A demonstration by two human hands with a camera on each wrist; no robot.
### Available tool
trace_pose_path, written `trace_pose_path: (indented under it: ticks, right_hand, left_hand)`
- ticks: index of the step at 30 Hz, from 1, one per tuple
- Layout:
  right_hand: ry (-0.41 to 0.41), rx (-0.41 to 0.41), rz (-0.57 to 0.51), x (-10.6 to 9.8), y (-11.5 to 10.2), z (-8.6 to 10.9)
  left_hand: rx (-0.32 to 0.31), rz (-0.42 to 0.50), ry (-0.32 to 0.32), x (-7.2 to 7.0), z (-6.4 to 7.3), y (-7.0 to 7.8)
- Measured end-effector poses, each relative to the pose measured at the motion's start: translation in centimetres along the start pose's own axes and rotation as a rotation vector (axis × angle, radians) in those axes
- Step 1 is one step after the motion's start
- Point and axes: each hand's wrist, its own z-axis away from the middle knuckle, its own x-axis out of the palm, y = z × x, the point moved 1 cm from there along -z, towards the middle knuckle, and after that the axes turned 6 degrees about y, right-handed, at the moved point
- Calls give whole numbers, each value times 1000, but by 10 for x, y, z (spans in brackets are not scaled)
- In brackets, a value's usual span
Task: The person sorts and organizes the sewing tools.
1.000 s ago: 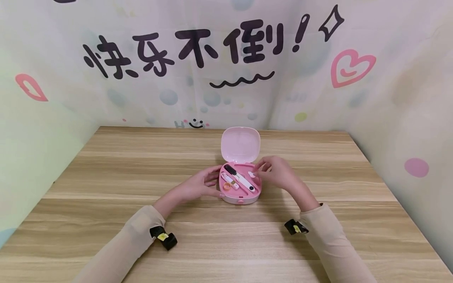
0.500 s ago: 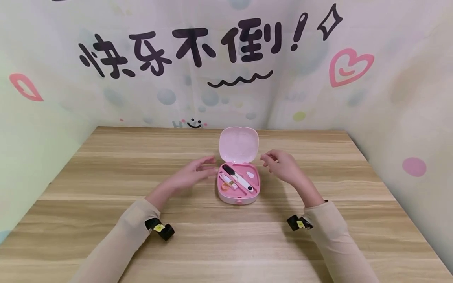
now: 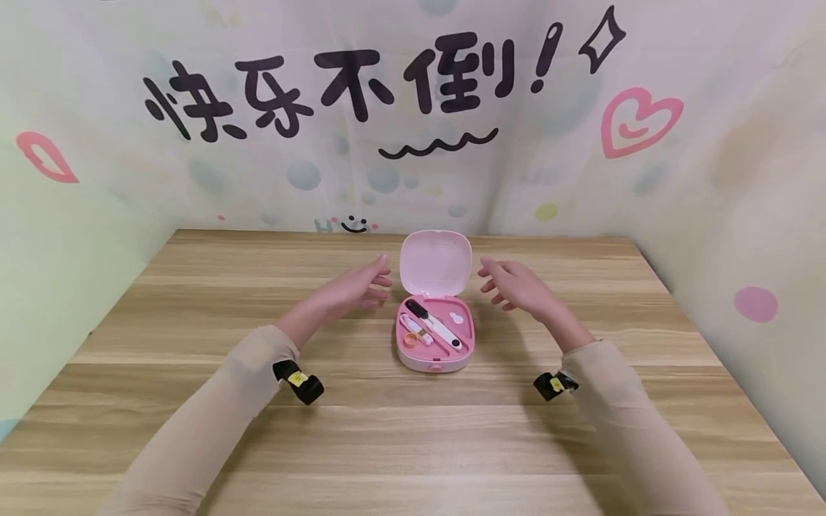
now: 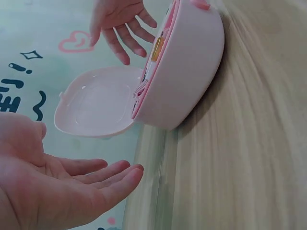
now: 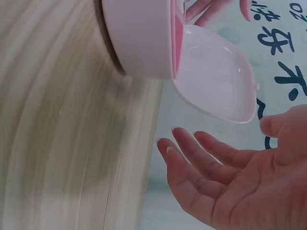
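Note:
A small pink-and-white box (image 3: 434, 365) stands on the table with its lid (image 3: 435, 262) raised at the back. In its pink tray lie a white-handled tool with a black head (image 3: 435, 325), a white coiled cord-like piece (image 3: 415, 327), an orange ring (image 3: 410, 340) and a small white rounded piece (image 3: 455, 317). My left hand (image 3: 351, 292) hovers left of the lid, fingers loosely extended. On the other side, my right hand (image 3: 521, 289) hovers with relaxed fingers. Both wrist views show empty palms facing the lid, apart from it.
The wooden table (image 3: 413, 437) reaches back to a printed cloth backdrop (image 3: 258, 179) with dark lettering, close behind the lid. Cloth also borders the left and right sides. A black wrist camera (image 3: 299, 381) sits on the left sleeve, another camera (image 3: 556, 385) on the right.
Both hands have left the box's sides and moved back and up to flank the lid. My right hand has withdrawn from the small white piece, which stays in the tray.

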Motion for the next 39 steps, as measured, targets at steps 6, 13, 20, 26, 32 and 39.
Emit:
trace_pose_path:
  ticks: [6,13,20,26,32,39]
  right_hand:
    - [-56,19,26,-4,-2,-9]
    - [-117,69,6,-7,-10,-18]
    - [-227,102,-7,-15,-14,-28]
    - [-296,155,-15,-20,-22,-34]
    - [-340,198,-11,-23,-29,-42]
    - [-373,215,1,-25,-40,-45]
  left_hand:
    - [-35,-59,54,2,-12,8]
    - [-95,-90,109,7,-23,15]
    - [-144,-36,22,7,-27,28]
    - [-207,-15,-36,2,-32,39]
    - [-276,-42,-64,0,-36,47]
    - [-304,-79,-82,-2,-41,50]
